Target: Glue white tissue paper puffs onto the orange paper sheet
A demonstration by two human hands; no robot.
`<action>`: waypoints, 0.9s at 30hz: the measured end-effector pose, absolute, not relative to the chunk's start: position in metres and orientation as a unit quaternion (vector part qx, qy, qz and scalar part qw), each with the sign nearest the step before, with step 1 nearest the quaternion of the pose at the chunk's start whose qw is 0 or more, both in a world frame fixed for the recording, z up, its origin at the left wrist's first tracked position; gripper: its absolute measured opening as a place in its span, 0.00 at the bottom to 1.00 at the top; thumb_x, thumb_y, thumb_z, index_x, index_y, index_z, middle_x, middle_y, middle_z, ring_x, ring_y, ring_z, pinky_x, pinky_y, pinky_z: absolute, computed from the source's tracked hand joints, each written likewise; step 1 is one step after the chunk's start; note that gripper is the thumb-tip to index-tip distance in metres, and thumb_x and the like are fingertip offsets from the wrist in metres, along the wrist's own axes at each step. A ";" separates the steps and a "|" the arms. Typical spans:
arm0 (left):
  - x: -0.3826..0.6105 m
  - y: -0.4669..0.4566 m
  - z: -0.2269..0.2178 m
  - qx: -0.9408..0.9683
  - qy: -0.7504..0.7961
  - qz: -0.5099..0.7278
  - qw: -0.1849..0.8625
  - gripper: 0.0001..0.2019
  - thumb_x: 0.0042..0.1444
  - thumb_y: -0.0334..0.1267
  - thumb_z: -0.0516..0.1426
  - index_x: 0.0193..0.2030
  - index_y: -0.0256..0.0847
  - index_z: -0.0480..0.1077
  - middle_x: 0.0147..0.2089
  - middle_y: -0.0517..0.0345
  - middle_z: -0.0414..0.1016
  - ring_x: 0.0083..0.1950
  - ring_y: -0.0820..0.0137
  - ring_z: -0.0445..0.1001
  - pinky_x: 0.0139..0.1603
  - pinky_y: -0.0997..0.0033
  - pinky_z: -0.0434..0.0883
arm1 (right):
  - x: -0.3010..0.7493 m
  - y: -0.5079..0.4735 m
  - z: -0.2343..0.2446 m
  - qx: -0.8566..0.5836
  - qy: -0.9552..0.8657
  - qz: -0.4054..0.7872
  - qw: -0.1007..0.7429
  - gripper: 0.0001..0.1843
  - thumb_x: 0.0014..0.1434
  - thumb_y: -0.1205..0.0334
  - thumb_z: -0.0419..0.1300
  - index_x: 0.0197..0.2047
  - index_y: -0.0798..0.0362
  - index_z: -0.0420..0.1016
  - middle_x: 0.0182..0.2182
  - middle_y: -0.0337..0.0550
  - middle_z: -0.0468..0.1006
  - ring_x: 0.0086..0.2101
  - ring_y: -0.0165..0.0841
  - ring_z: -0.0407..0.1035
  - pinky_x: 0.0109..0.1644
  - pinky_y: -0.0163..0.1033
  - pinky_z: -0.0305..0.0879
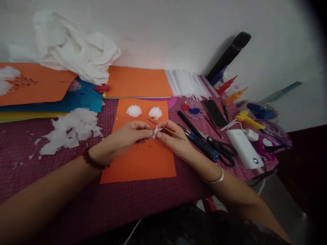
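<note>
A small white paper bit point(156, 131) is held up just over the middle of an orange sheet point(143, 160). It is pinched by the fingertips of the left hand point(127, 136), which are closed tight on it. It is touched from the other side by the fingertips of the right hand point(173, 137). A thin stick point(178, 136) is gripped in the closed fingers of the right hand, and it is slanted across the paper bit. Whether the paper is wound around the stick cannot be told.

The orange sheet is laid flat on the surface point(51, 177), which is covered by a red checked cloth. Two white puffs point(134, 111) are set side by side at the far end of the sheet, just past the hands.

A pile of white scraps point(71, 129) is spread on the cloth to the left of the sheet. A big crumpled white tissue point(76, 47) is heaped against the wall behind it.

To the right of the sheet, blue pens point(201, 143) and black scissors point(222, 148) are laid close together. A white power bank point(244, 148) is placed just beside the scissors, and a dark phone point(216, 113) is laid farther back.

A bead band point(93, 161) is worn on the left wrist and a thin bangle point(216, 178) on the right wrist.
</note>
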State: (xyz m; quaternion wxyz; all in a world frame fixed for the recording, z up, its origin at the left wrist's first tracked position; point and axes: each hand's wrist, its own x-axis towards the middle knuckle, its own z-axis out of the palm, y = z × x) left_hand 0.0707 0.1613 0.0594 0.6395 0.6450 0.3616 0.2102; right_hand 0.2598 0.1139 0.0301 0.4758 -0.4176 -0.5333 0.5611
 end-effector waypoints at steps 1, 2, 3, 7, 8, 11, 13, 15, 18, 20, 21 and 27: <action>0.072 0.161 0.059 0.647 0.366 0.207 0.636 0.09 0.56 0.42 0.58 0.30 0.41 0.72 0.23 0.62 0.68 0.23 0.75 0.62 0.25 0.73 0.60 | 0.261 0.114 0.029 -0.417 -0.535 0.561 0.475 0.15 0.55 0.49 0.69 0.38 0.47 0.71 0.32 0.37 0.77 0.33 0.29 0.71 0.43 0.40 0.71; 0.073 0.160 0.059 0.651 0.370 0.201 0.632 0.09 0.57 0.43 0.58 0.31 0.41 0.72 0.24 0.62 0.70 0.24 0.75 0.63 0.26 0.73 0.61 | 0.262 0.115 0.028 -0.418 -0.536 0.561 0.473 0.15 0.55 0.49 0.69 0.37 0.48 0.71 0.31 0.37 0.76 0.32 0.29 0.70 0.42 0.40 0.70; 0.073 0.159 0.059 0.657 0.369 0.197 0.627 0.09 0.57 0.43 0.57 0.32 0.41 0.72 0.25 0.61 0.71 0.25 0.74 0.64 0.27 0.73 0.62 | 0.263 0.115 0.027 -0.421 -0.535 0.560 0.472 0.14 0.56 0.49 0.68 0.36 0.48 0.71 0.31 0.37 0.76 0.32 0.29 0.70 0.41 0.40 0.69; 0.076 0.153 0.058 0.702 0.352 0.222 0.578 0.11 0.55 0.46 0.59 0.37 0.41 0.72 0.32 0.59 0.75 0.32 0.72 0.70 0.33 0.71 0.68 | 0.262 0.117 0.024 -0.454 -0.520 0.546 0.474 0.13 0.58 0.50 0.67 0.34 0.49 0.70 0.28 0.36 0.75 0.30 0.28 0.68 0.39 0.39 0.66; 0.078 0.151 0.057 0.709 0.360 0.241 0.557 0.12 0.54 0.46 0.61 0.38 0.40 0.72 0.33 0.59 0.75 0.33 0.72 0.70 0.33 0.71 0.69 | 0.261 0.117 0.024 -0.461 -0.519 0.539 0.477 0.13 0.58 0.50 0.66 0.33 0.49 0.70 0.28 0.36 0.75 0.30 0.28 0.68 0.38 0.38 0.66; 0.080 0.147 0.056 0.702 0.389 0.291 0.520 0.11 0.54 0.46 0.62 0.35 0.40 0.71 0.31 0.59 0.74 0.32 0.73 0.69 0.32 0.72 0.67 | 0.260 0.117 0.026 -0.465 -0.543 0.518 0.470 0.12 0.58 0.52 0.66 0.33 0.49 0.70 0.28 0.35 0.75 0.30 0.28 0.67 0.37 0.38 0.64; 0.078 0.150 0.059 0.688 0.392 0.311 0.526 0.10 0.56 0.44 0.61 0.31 0.40 0.70 0.29 0.60 0.73 0.30 0.74 0.67 0.31 0.72 0.66 | 0.262 0.117 0.027 -0.461 -0.560 0.509 0.464 0.11 0.59 0.52 0.65 0.34 0.49 0.71 0.28 0.36 0.75 0.30 0.28 0.67 0.37 0.38 0.65; 0.072 0.160 0.067 0.668 0.396 0.344 0.528 0.11 0.56 0.41 0.61 0.26 0.40 0.67 0.25 0.62 0.70 0.27 0.75 0.65 0.30 0.72 0.64 | 0.270 0.120 0.025 -0.457 -0.558 0.497 0.483 0.11 0.60 0.51 0.64 0.38 0.48 0.73 0.29 0.36 0.76 0.31 0.29 0.69 0.38 0.39 0.67; 0.065 0.186 0.082 0.647 0.397 0.396 0.517 0.12 0.53 0.36 0.64 0.25 0.41 0.65 0.23 0.64 0.69 0.26 0.77 0.64 0.29 0.72 0.60 | 0.285 0.131 0.018 -0.460 -0.547 0.469 0.518 0.15 0.63 0.46 0.61 0.45 0.47 0.76 0.31 0.38 0.77 0.30 0.29 0.71 0.38 0.39 0.69; 0.065 0.205 0.087 0.646 0.385 0.396 0.527 0.10 0.52 0.33 0.65 0.27 0.40 0.66 0.24 0.62 0.70 0.26 0.76 0.66 0.29 0.71 0.61 | 0.294 0.139 0.013 -0.468 -0.562 0.457 0.506 0.19 0.65 0.42 0.57 0.46 0.47 0.78 0.32 0.39 0.78 0.30 0.29 0.70 0.37 0.39 0.68; 0.067 0.214 0.086 0.648 0.379 0.386 0.536 0.09 0.52 0.33 0.65 0.28 0.39 0.68 0.24 0.62 0.70 0.25 0.76 0.66 0.28 0.71 0.60 | 0.297 0.142 0.011 -0.471 -0.575 0.450 0.495 0.20 0.66 0.41 0.56 0.46 0.47 0.79 0.32 0.39 0.78 0.30 0.30 0.70 0.37 0.39 0.68; 0.087 0.241 0.051 0.681 0.384 0.327 0.532 0.05 0.50 0.35 0.62 0.27 0.38 0.73 0.26 0.61 0.71 0.26 0.77 0.63 0.28 0.72 0.57 | 0.300 0.152 0.004 -0.475 -0.673 0.358 0.440 0.19 0.69 0.45 0.55 0.44 0.49 0.81 0.37 0.43 0.81 0.38 0.33 0.74 0.46 0.43 0.70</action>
